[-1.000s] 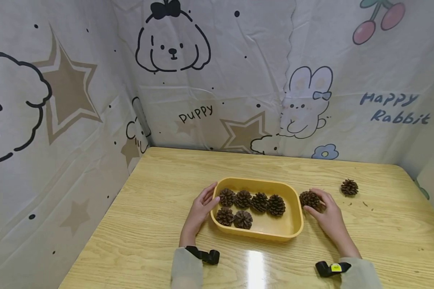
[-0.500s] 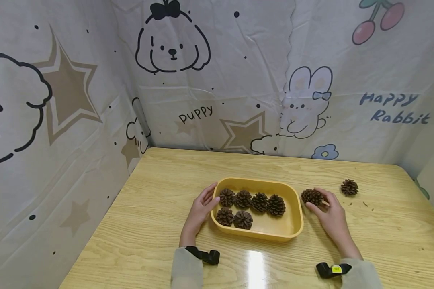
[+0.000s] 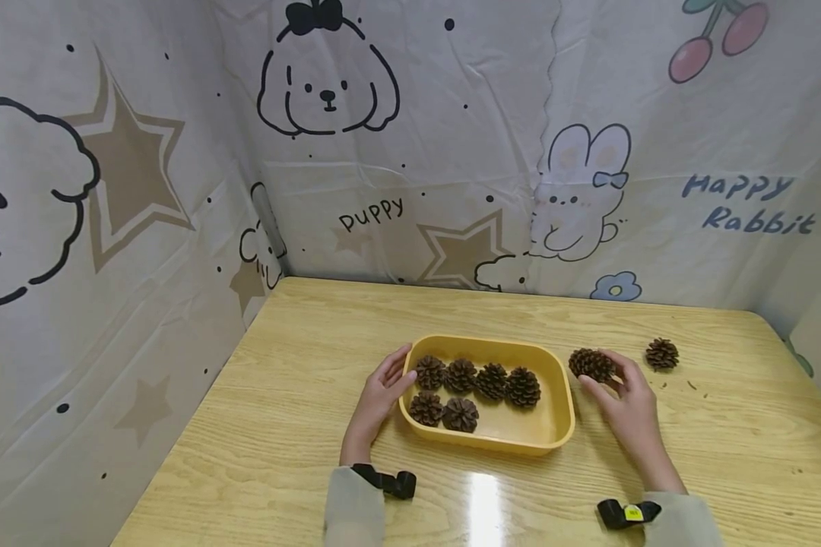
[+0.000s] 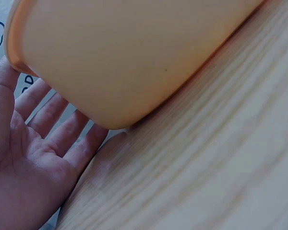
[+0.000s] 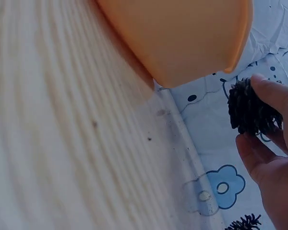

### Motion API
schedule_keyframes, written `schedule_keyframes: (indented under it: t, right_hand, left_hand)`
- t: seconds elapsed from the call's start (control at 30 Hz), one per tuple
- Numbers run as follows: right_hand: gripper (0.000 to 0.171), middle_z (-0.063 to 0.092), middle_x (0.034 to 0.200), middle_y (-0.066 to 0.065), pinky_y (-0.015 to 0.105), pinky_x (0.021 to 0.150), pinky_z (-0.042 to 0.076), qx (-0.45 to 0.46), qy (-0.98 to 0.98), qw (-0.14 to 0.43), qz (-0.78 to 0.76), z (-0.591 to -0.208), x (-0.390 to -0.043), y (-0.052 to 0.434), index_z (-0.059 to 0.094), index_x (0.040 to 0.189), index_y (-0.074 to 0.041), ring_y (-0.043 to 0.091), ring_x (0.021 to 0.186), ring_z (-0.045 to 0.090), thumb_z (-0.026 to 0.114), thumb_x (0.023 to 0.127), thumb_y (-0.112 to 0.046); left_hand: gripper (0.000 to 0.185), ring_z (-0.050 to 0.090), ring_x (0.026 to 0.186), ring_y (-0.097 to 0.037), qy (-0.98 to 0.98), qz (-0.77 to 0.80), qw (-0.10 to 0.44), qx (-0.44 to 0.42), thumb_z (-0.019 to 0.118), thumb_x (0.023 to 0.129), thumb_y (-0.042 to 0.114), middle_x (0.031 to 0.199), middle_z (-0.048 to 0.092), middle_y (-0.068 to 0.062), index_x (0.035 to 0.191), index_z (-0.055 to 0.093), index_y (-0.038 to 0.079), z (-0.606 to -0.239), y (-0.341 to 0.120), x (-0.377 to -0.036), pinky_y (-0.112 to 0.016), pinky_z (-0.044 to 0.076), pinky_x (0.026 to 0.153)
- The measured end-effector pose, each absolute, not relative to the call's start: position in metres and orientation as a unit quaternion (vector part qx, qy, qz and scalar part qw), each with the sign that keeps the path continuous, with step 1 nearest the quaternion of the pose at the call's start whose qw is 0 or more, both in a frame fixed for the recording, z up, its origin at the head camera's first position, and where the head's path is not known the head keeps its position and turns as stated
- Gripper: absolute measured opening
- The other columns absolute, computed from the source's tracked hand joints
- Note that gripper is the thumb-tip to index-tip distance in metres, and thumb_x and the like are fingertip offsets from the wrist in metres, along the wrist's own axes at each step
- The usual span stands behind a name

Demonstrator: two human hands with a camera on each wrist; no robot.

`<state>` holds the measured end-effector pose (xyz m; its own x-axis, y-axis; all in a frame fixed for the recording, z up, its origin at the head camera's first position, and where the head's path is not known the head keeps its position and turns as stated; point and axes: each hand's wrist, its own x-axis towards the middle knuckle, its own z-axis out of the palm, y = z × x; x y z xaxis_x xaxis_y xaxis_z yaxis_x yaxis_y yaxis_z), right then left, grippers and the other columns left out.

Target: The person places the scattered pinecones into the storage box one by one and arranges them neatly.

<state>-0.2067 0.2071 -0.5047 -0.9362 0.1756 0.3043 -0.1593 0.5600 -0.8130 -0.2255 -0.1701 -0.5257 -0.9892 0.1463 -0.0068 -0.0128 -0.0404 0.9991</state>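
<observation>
A yellow tray (image 3: 561, 425) sits mid-table holding several brown pine cones (image 3: 491, 381) in two rows. My left hand (image 3: 381, 389) lies with straight fingers against the tray's left end; the left wrist view shows the palm (image 4: 24, 163) beside the tray wall (image 4: 134, 52). My right hand (image 3: 622, 399) pinches a pine cone (image 3: 591, 364) just right of the tray, lifted off the table; the right wrist view shows the fingers (image 5: 273, 93) curled round that cone (image 5: 249, 108). Another pine cone (image 3: 660, 353) lies farther right.
A wooden table (image 3: 301, 425) is walled by cartoon-print cloth (image 3: 451, 137) at the back, left and right. Small bits of debris (image 3: 691, 387) lie near the right cone. The table's front has a bright glare patch.
My right hand has taken hold of the pine cone beside the tray and raised it slightly up and back. The left hand and tray have stayed put.
</observation>
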Motion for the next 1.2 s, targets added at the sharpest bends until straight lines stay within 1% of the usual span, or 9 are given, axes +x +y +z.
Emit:
schedule_keyframes:
  t: [0.13, 0.23, 0.37, 0.47, 0.73, 0.9, 0.97, 1.1, 1.2]
  right_hand:
    - [0.058, 0.05, 0.137, 0.01, -0.005, 0.091, 0.039, 0.004, -0.854, 0.182, 0.487, -0.501, -0.204, 0.203, 0.048, 0.141, -0.005, -0.023, 0.113, 0.038, 0.072, 0.09, -0.02]
    - [0.057, 0.051, 0.133, -0.004, -0.004, 0.093, 0.04, 0.027, -0.842, 0.189, 0.505, -0.498, -0.201, 0.197, 0.049, 0.14, -0.005, -0.021, 0.115, 0.041, 0.072, 0.089, -0.014]
    - [0.056, 0.047, 0.127, -0.025, -0.002, 0.095, 0.041, 0.067, -0.828, 0.203, 0.518, -0.494, -0.198, 0.19, 0.05, 0.137, -0.003, -0.017, 0.116, 0.046, 0.072, 0.086, -0.003]
    - [0.057, 0.048, 0.125, -0.028, -0.001, 0.095, 0.042, 0.093, -0.822, 0.211, 0.52, -0.493, -0.196, 0.185, 0.052, 0.135, -0.001, -0.015, 0.114, 0.049, 0.073, 0.083, 0.005]
    - [0.057, 0.054, 0.126, -0.018, 0.002, 0.092, 0.046, 0.156, -0.807, 0.218, 0.526, -0.489, -0.192, 0.171, 0.055, 0.129, 0.004, -0.012, 0.111, 0.053, 0.073, 0.076, 0.015]
    - [0.058, 0.054, 0.126, -0.016, 0.002, 0.093, 0.047, 0.178, -0.811, 0.202, 0.519, -0.485, -0.189, 0.165, 0.057, 0.129, 0.002, -0.013, 0.113, 0.053, 0.073, 0.075, 0.017]
    - [0.059, 0.056, 0.125, -0.01, 0.002, 0.091, 0.047, 0.191, -0.82, 0.192, 0.504, -0.484, -0.188, 0.163, 0.057, 0.129, 0.0, -0.014, 0.113, 0.052, 0.074, 0.075, 0.014]
    - [0.059, 0.061, 0.12, 0.008, 0.001, 0.086, 0.048, 0.224, -0.839, 0.186, 0.46, -0.482, -0.187, 0.157, 0.059, 0.128, -0.003, -0.017, 0.111, 0.049, 0.078, 0.074, 0.009]
    - [0.059, 0.063, 0.117, 0.012, 0.0, 0.086, 0.047, 0.247, -0.847, 0.186, 0.432, -0.48, -0.187, 0.153, 0.06, 0.127, -0.004, -0.018, 0.111, 0.047, 0.08, 0.073, 0.005]
  left_hand:
    - [0.056, 0.04, 0.144, -0.026, 0.691, 0.72, 0.056, 0.047, 0.063, 0.096, 0.022, 0.154, 0.042, -0.008, 0.149, 0.043, 0.02, -0.525, -0.17, -0.226, -0.04, 0.037, 0.118]
    - [0.056, 0.04, 0.144, -0.026, 0.689, 0.721, 0.056, 0.046, 0.063, 0.096, 0.022, 0.154, 0.043, -0.007, 0.148, 0.043, 0.02, -0.524, -0.17, -0.225, -0.039, 0.037, 0.118]
    - [0.056, 0.039, 0.144, -0.026, 0.689, 0.721, 0.055, 0.048, 0.063, 0.096, 0.023, 0.154, 0.042, -0.007, 0.148, 0.044, 0.02, -0.524, -0.17, -0.226, -0.039, 0.037, 0.118]
    - [0.056, 0.039, 0.144, -0.026, 0.69, 0.72, 0.054, 0.049, 0.063, 0.096, 0.023, 0.154, 0.042, -0.007, 0.148, 0.044, 0.02, -0.525, -0.17, -0.226, -0.04, 0.037, 0.118]
    - [0.055, 0.04, 0.144, -0.026, 0.686, 0.724, 0.056, 0.051, 0.063, 0.096, 0.022, 0.154, 0.043, -0.007, 0.148, 0.044, 0.02, -0.526, -0.171, -0.226, -0.04, 0.036, 0.119]
    - [0.055, 0.04, 0.144, -0.025, 0.685, 0.724, 0.057, 0.05, 0.063, 0.096, 0.021, 0.154, 0.043, -0.007, 0.148, 0.044, 0.02, -0.526, -0.17, -0.225, -0.04, 0.037, 0.118]
    - [0.055, 0.04, 0.144, -0.026, 0.686, 0.724, 0.057, 0.051, 0.063, 0.096, 0.021, 0.154, 0.043, -0.007, 0.148, 0.044, 0.02, -0.525, -0.17, -0.225, -0.04, 0.037, 0.118]
    - [0.055, 0.04, 0.144, -0.025, 0.685, 0.724, 0.056, 0.051, 0.063, 0.096, 0.022, 0.154, 0.043, -0.007, 0.148, 0.044, 0.021, -0.525, -0.17, -0.225, -0.04, 0.037, 0.118]
    - [0.056, 0.039, 0.144, -0.025, 0.686, 0.724, 0.055, 0.052, 0.063, 0.096, 0.022, 0.154, 0.042, -0.007, 0.148, 0.044, 0.021, -0.524, -0.17, -0.225, -0.04, 0.036, 0.119]
